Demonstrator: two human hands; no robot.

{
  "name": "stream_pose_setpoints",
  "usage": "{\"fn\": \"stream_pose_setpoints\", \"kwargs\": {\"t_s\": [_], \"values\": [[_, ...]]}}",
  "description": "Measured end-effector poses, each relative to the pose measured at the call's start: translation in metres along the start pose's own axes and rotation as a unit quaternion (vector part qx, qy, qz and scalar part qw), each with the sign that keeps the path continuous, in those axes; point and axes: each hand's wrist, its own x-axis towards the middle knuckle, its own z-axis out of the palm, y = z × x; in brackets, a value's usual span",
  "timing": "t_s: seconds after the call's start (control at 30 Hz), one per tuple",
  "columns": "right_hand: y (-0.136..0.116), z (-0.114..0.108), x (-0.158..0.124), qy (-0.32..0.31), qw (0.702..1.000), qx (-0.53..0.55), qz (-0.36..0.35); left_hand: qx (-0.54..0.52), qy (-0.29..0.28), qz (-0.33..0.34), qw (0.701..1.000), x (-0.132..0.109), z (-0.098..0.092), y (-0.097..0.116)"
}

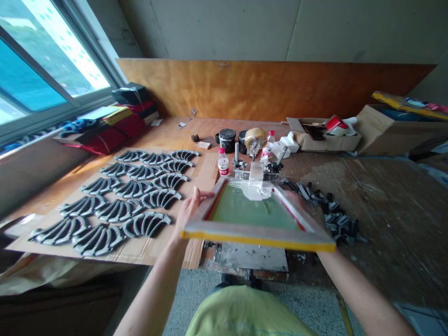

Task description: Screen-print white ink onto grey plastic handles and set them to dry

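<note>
A screen printing frame [259, 235], metal-edged with yellow tape along its near side, is tilted up in front of me over a small metal plate [254, 257]. Its green mesh [252, 210] carries a pool of white ink [257, 191] at the far end, where a pale scraper blade [256, 173] stands. My left hand [191, 205] grips the left side, thumb and fingers around the edge. On the opposite side my right hand [296, 198] holds the frame, mostly hidden behind it. The frame's far end meets a metal clamp [241, 171].
Rows of curved grey parts [131, 196] lie on cardboard [196, 210] to the left. Loose grey pieces [339, 217] are heaped at the right. Behind the clamp stand a red-capped bottle [223, 163], a black tub [227, 140] and a tape roll [255, 137]. An open box [325, 142] sits further right.
</note>
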Motion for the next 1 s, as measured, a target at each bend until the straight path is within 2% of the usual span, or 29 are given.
{"fn": "stream_pose_setpoints", "kwargs": {"t_s": [0.1,0.23,0.33,0.4,0.47,0.57,0.67,0.8,0.9,1.0], "values": [[-0.004,-0.011,0.028,0.012,1.0,0.004,0.0,0.002,-0.05,-0.121,0.991,-0.027,-0.008,-0.057],[-0.053,0.01,0.06,-0.07,0.993,-0.037,-0.089,0.015,-0.022,-0.115,0.993,-0.034,-0.003,-0.131],[-0.079,0.027,0.069,-0.147,0.979,-0.111,-0.085,0.026,-0.014,-0.114,0.993,-0.029,0.0,-0.159],[-0.084,0.033,0.065,-0.191,0.969,-0.146,-0.059,0.027,-0.024,-0.114,0.993,-0.027,-0.001,-0.165],[-0.083,0.035,0.053,-0.211,0.962,-0.159,-0.065,0.036,-0.031,-0.119,0.992,-0.026,-0.003,-0.167],[-0.078,0.03,0.025,-0.221,0.952,-0.141,-0.157,0.048,-0.035,-0.126,0.99,-0.027,-0.005,-0.166],[-0.072,0.014,0.003,-0.246,0.933,-0.104,-0.244,0.051,-0.035,-0.128,0.99,-0.027,-0.005,-0.165],[-0.069,-0.001,0.01,-0.283,0.917,-0.062,-0.275,0.034,-0.033,-0.134,0.99,-0.027,-0.003,-0.162],[-0.073,0.007,0.019,-0.249,0.937,-0.056,-0.24,0.013,-0.033,-0.139,0.99,-0.027,-0.002,-0.158],[-0.075,0.021,0.003,-0.165,0.956,-0.061,-0.233,-0.002,-0.027,-0.14,0.99,-0.029,0.0,-0.153]]}}
